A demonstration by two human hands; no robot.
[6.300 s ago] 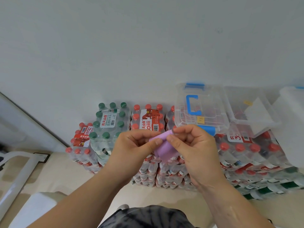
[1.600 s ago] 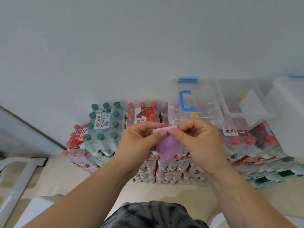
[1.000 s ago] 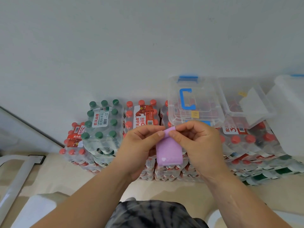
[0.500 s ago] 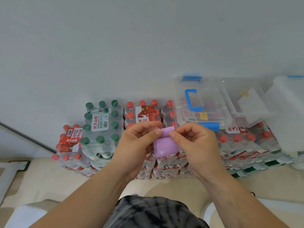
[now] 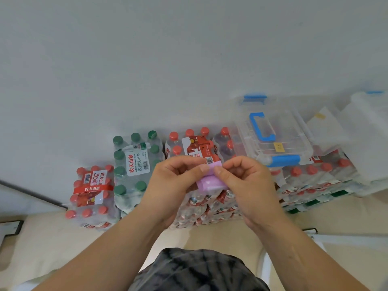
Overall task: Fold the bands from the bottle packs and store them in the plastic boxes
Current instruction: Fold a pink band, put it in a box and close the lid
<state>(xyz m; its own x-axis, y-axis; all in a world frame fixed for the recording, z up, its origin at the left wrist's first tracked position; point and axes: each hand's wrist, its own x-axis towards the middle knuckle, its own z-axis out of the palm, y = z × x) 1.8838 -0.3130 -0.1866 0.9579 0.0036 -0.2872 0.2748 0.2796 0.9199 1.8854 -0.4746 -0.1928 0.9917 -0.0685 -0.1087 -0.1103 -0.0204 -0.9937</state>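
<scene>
Left hand (image 5: 176, 181) and right hand (image 5: 243, 183) both pinch the top edge of a purple band (image 5: 211, 182), held in the air in front of the bottle packs (image 5: 134, 164). It looks thin, soft, light, probably folded over; best gripped at the edges. Clear plastic box (image 5: 273, 135) sits on the packs behind.
</scene>
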